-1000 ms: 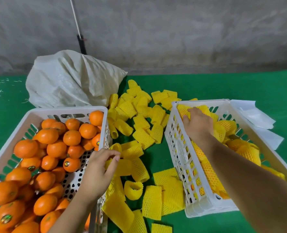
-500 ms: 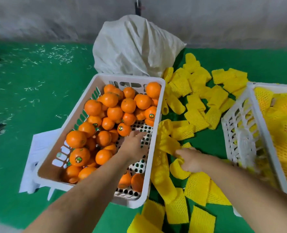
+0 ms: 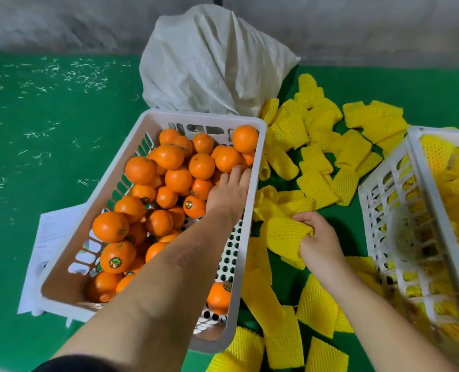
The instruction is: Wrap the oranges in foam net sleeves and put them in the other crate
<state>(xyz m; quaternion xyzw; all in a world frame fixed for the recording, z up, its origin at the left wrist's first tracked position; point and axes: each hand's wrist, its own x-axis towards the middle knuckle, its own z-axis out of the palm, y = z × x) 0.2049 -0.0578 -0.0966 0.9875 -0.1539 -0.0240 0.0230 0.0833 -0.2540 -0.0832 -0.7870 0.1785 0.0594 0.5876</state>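
- A person's left hand [image 3: 229, 193] reaches into the white crate [image 3: 145, 124] of bare oranges [image 3: 169, 183], fingers stretched out flat and touching fruit near the crate's 2 o'clock corner — nothing gripped yet. Half a second ago that hand sat lower in the crate, toward mid-floor; it has pushed further up the pile.
- The right hand [image 3: 318, 238] is clamped on a yellow foam net sleeve [image 3: 283, 233], fingers curled into its open end, at roughly 3 o'clock from the orange crate on the green surface [image 3: 48, 157]. A second ago this hand was inside the other crate [image 3: 384, 210]; it has since crossed to the loose sleeves [image 3: 317, 146] and taken one up.
- What that means: one wrapped orange appears to have been delivered and the next cycle is under way, sleeve in hand and orange about to be chosen (a reading, not a sighting).
- The receiving crate stands at 3 o'clock of the frame, already holding many sleeved fruit [image 3: 438, 157]; the supply crate at 9 o'clock of it is well stocked, so the task looks far from finished.
- Likely next: the left hand closes on an orange and brings it to the sleeve — the mesh mouth must be held wide enough to admit it.
- A white sack [image 3: 209, 63] slumps at 12 o'clock behind the orange crate; paper sheets [image 3: 54, 229] lie under its 8 o'clock side.
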